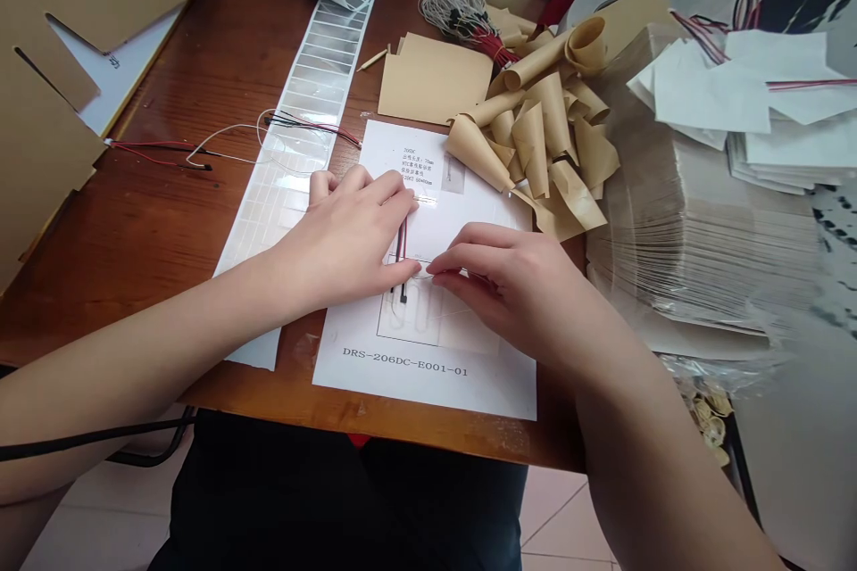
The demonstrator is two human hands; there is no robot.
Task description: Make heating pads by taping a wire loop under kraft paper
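A white printed template sheet [428,375] marked DRS-206DC-E001-01 lies on the wooden table [167,223] in front of me. A thin red and black wire piece [402,259] rests on the sheet's drawn outline. My left hand [348,232] lies flat on the sheet, fingers stretched out, pressing down beside the wire. My right hand [509,277] has its fingers pressed together at the wire's thin white lead, pinching or pressing something small there.
A strip of clear stickers [301,134] runs from a roll at the back. Curled brown backing papers [542,134] pile up at the right. A tall stack of film sheets [696,223] stands at the far right. Loose wires [194,152] and cardboard [435,76] lie behind.
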